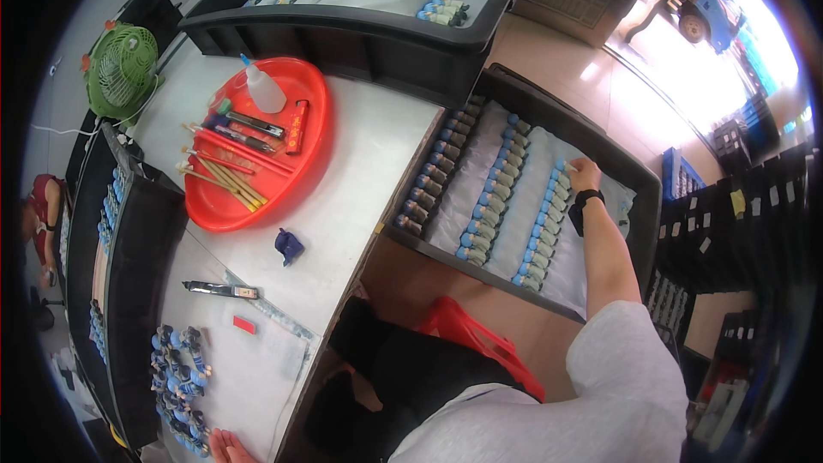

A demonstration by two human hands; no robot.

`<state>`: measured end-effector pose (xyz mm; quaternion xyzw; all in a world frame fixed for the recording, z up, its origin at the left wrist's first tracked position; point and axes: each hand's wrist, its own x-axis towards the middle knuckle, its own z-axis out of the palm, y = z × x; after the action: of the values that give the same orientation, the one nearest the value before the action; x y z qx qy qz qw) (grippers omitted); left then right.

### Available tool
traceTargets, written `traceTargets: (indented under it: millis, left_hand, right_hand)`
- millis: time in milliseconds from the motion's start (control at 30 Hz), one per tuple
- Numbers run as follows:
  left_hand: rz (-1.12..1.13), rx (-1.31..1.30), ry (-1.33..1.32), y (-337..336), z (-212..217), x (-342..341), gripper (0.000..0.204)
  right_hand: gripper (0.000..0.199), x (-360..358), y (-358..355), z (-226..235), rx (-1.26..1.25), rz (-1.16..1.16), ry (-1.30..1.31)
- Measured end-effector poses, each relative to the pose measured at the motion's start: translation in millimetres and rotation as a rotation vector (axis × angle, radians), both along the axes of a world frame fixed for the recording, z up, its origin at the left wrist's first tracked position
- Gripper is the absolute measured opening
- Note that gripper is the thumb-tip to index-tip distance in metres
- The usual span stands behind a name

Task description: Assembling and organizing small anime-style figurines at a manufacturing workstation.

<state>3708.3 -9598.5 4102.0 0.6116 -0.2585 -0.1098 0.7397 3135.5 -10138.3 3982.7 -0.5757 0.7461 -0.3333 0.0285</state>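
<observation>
My right hand (585, 175) reaches into a black plastic bin (591, 124) on the right, with a dark band on its wrist. Its fingers are pinched on a small blue-capped figurine (562, 165) at the far end of a row. More rows of figurines (493, 197) lie on white plastic sheeting (467, 180) in that bin. My left hand (228, 447) shows only in part at the lower edge, fingers stretched out on the white table (343, 154). It is beside a cluster of blue-and-dark figurines (180, 381).
A red tray (317, 141) holds a squeeze bottle, brushes and pens. A box cutter (220, 290), a red piece (244, 324) and a dark blue piece (289, 246) lie nearby. Another black bin (343, 43) stands behind, a green fan (124, 69) at left. A red stool (471, 334) sits below.
</observation>
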Motion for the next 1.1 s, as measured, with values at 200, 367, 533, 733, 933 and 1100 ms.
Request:
traceTargets:
  millis: [200,367,533,733,933,1100]
  left_hand:
    - [0.124,0.224,0.071,101.4,43.4,118.0,0.036]
    - [-0.138,0.495,0.103,475.2,231.9,343.6,0.027]
    - [0.037,0.567,-0.104,781.5,315.8,422.6,0.025]
    - [0.173,1.053,-0.564,953.8,364.9,496.5,0.034]
    - [0.219,1.005,-0.914,1035.8,334.7,537.9,0.035]
    - [0.021,0.679,-0.46,1109.9,336.4,523.6,0.025]
  right_hand:
    - [0.029,148.3,48.5,7.0,0.14,0.08,0.014]
    - [0.038,268.4,441.3,-13.6,0.419,0.238,0.097]
    - [0.039,357.7,686.9,112.4,0.685,0.412,1.295]
    - [0.045,548.3,934.1,272.5,-0.149,0.521,-0.141]
    - [0.024,746.3,1210.4,398.5,-0.199,1.117,-0.672]
    - [0.022,844.9,1377.5,400.7,-0.115,1.607,-0.67]
